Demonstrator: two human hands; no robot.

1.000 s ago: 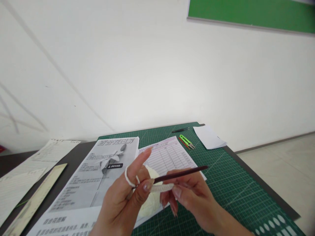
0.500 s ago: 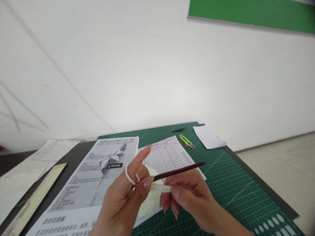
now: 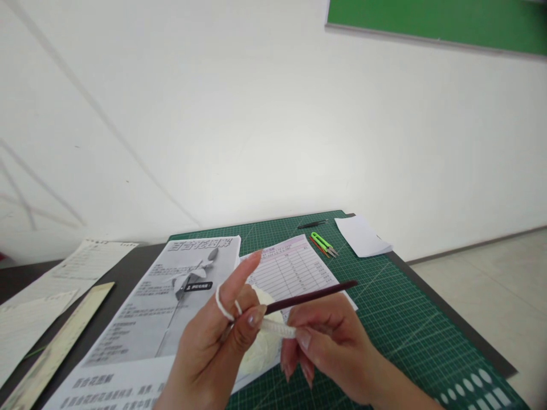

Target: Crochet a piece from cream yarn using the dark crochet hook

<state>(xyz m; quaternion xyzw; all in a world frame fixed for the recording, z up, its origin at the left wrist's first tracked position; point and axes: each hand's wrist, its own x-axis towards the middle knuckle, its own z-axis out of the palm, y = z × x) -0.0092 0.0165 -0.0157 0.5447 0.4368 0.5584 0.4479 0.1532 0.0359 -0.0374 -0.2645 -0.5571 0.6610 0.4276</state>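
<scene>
My left hand (image 3: 213, 336) is closed, its thumb and fingers pinching a dark maroon crochet hook (image 3: 311, 296) together with one end of a narrow white crocheted strip (image 3: 277, 328). White yarn (image 3: 221, 304) loops round its index finger, which points up. The hook's handle sticks out to the right, above my right hand (image 3: 333, 347). That hand is also closed, with thumb and forefinger on the strip's other end. Below and behind the strip, a cream yarn ball (image 3: 260, 353) shows partly between the hands. The hook's tip is hidden by my left fingers.
Printed sheets with a flower picture (image 3: 158, 307) and a table (image 3: 290, 267) lie on the green cutting mat (image 3: 410, 319). Green thread snips (image 3: 323, 244), black tweezers (image 3: 313, 224) and white paper (image 3: 363, 236) sit farther back. A ruler (image 3: 64, 341) and written pages (image 3: 77, 267) are leftward.
The hands keep almost the same hold. My right hand has shifted very slightly on the strip, and the view has moved a little.
</scene>
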